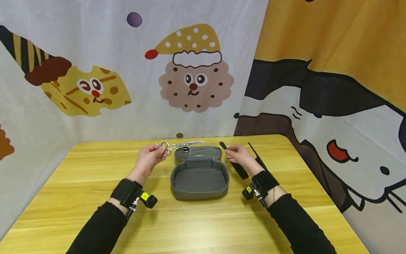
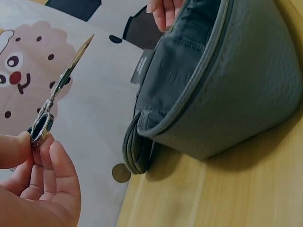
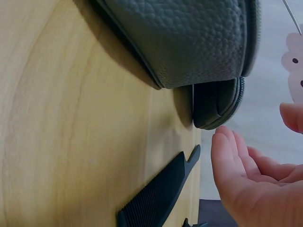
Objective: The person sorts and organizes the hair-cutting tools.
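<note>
My left hand [image 1: 148,159] pinches a pair of silver scissors [image 1: 191,143] by the finger rings between thumb and fingers. In the head view their blades point right, over the back of a grey zip case [image 1: 200,194]. In the left wrist view the scissors [image 2: 62,82] stand up from the fingertips. The case lies unzipped, its lid [image 1: 207,151] folded back behind. My right hand [image 1: 241,157] hovers right of the lid with relaxed fingers and nothing in it. Below it on the table lies a black wide comb [image 3: 156,194] with a handle.
A second black comb with a thin tail [image 1: 260,161] lies further right, partly hidden by my right forearm. All stands on a light wooden table [image 1: 196,225]. A curtain [image 1: 127,120] with cartoon prints hangs right behind the table's back edge.
</note>
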A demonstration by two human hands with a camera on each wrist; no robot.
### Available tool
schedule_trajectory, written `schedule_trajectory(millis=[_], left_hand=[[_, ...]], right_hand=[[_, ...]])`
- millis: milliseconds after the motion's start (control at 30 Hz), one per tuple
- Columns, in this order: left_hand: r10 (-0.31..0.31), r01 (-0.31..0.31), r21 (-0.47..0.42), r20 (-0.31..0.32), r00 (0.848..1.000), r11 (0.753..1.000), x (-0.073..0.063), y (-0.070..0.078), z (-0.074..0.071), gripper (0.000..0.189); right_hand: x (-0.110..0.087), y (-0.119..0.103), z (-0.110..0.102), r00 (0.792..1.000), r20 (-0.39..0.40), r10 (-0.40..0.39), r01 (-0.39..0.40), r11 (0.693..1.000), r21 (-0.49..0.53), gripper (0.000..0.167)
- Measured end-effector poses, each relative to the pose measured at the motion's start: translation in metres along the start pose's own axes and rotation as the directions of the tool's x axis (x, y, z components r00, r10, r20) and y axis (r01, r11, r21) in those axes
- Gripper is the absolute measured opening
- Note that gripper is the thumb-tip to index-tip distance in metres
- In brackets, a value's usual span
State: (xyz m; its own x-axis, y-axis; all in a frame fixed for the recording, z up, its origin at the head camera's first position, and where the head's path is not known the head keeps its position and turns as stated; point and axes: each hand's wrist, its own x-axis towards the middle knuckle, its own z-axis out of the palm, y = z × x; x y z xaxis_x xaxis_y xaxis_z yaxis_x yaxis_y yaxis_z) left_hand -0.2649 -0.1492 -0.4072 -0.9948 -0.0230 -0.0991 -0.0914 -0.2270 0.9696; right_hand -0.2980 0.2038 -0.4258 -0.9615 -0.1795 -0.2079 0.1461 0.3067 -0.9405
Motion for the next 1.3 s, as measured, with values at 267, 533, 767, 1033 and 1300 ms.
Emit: schedule_trajectory(millis=[267,533,767,1033,1300], left_hand=[[-0.037,0.038,0.047,-0.019,0.999,0.998,0.008,-0.001,-0.008,0.013],[-0.095,0.095,0.111,-0.004,0.995,0.989,0.013,-0.003,-0.019,0.010],[-0.109,0.108,0.153,-0.005,0.994,0.982,0.017,-0.006,-0.030,0.011],[-0.126,0.126,0.146,-0.009,0.992,0.981,0.020,-0.009,-0.036,0.010],[-0.148,0.149,0.155,-0.024,0.989,0.977,0.020,-0.009,-0.041,0.011]], right_hand=[[0.008,0.003,0.005,0.999,0.016,0.049,-0.049,0.999,-0.014,0.058],[0.016,0.007,0.009,0.996,0.009,0.094,-0.093,0.995,-0.031,0.056],[0.021,0.008,0.015,0.993,0.004,0.118,-0.118,0.993,-0.013,0.054],[0.024,0.007,0.019,0.990,0.019,0.137,-0.138,0.988,0.062,0.054],[0.024,0.006,0.021,0.989,0.007,0.146,-0.147,0.985,0.090,0.048]])
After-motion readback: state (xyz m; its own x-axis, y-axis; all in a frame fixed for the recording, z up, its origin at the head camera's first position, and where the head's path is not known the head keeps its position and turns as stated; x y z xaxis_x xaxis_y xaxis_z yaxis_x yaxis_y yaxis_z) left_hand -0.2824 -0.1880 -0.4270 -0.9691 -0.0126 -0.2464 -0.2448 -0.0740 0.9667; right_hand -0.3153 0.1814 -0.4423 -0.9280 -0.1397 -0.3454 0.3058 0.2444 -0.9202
